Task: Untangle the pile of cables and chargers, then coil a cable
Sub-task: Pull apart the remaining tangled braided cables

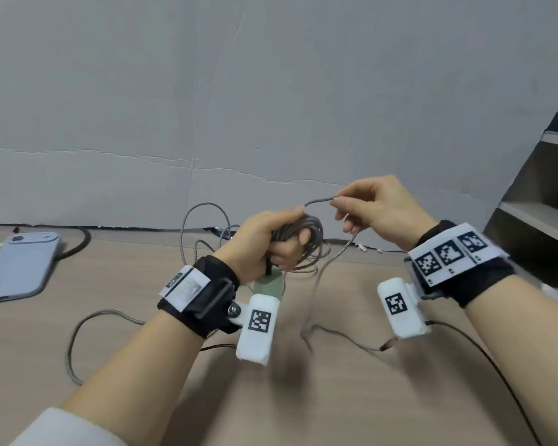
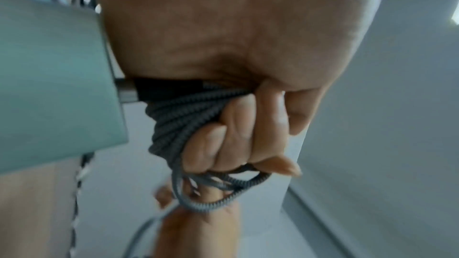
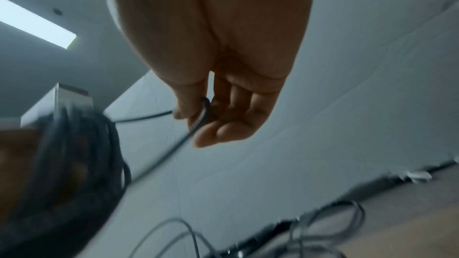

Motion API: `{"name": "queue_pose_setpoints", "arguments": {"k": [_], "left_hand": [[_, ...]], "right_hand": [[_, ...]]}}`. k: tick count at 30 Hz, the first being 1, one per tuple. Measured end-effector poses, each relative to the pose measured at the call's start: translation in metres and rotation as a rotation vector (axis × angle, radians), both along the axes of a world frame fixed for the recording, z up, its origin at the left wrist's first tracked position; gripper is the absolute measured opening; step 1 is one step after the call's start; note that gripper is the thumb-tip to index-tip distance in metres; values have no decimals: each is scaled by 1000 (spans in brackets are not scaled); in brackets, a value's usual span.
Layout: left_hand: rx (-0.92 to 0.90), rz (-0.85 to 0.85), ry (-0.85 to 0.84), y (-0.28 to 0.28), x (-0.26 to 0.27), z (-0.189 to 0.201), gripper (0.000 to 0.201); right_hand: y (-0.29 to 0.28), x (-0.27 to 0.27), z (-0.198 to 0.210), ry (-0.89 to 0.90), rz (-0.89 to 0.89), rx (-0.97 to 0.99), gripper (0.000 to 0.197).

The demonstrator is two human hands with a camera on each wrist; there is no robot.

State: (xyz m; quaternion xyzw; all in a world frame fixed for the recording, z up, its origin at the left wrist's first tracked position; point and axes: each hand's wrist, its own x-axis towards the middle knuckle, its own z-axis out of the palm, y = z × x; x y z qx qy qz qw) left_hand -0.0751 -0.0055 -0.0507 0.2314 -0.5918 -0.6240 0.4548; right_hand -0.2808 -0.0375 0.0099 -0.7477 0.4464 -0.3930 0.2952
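Phone (image 1: 20, 265) left on table (image 1: 351, 397); shelves (image 1: 541, 201) right.

- Soft, even, cool light; a long white ceiling light strip (image 3: 37, 24) glows at the right wrist view's far left.
- Faint shadows lie on the pale wooden tabletop (image 1: 351, 397).
- Both wrist views are motion-blurred, worst at the near edges.
- The head view bows at its edges.

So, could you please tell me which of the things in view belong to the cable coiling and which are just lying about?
In the job:
- grey braided cable, coiled in the left hand
- its free run, pinched by the right hand
- green charger on the cable's end

Lying about:
- phone
- thin black wire
- shelves
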Motion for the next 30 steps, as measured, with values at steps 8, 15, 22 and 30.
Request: {"name": "queue_pose_setpoints", "arguments": {"k": [8,15,22,30], "left_hand": [[98,43,463,-2,-5,7,50],[-104,346,-211,-10,-2,-16,80],[-256,29,-547,13,-20,-12,37],[177,-15,368,-10,5,-2,56]], "right_hand": [[25,48,-63,437,266,281,19],[51,33,-14,730,356,146,31],[34,6,7,377,246,-46,13],[20,-6,-41,388,166,49,15]]}}
